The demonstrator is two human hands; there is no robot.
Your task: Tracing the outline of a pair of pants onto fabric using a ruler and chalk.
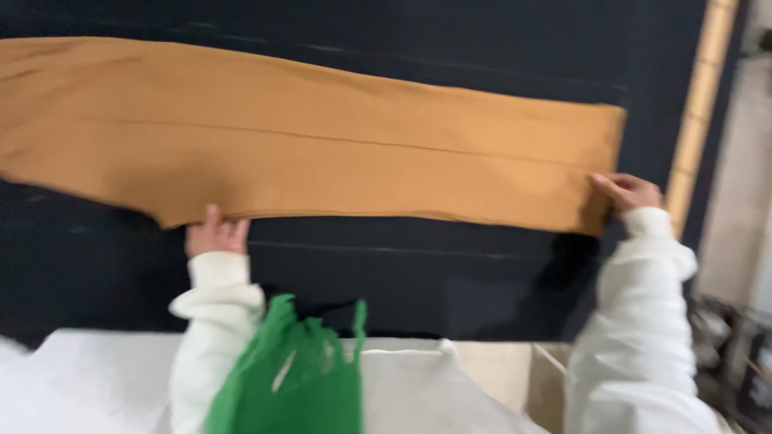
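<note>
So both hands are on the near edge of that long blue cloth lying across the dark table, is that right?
Not quite: the cloth is tan, not blue. The head view shows it lying lengthwise across the dark table, with the left hand at its near edge and the right hand at its near corner. The picture is too blurred to tell how the fingers grip.

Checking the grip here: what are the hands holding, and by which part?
Both hold the tan cloth: left hand at its lower edge, right hand at its lower right corner.
</note>
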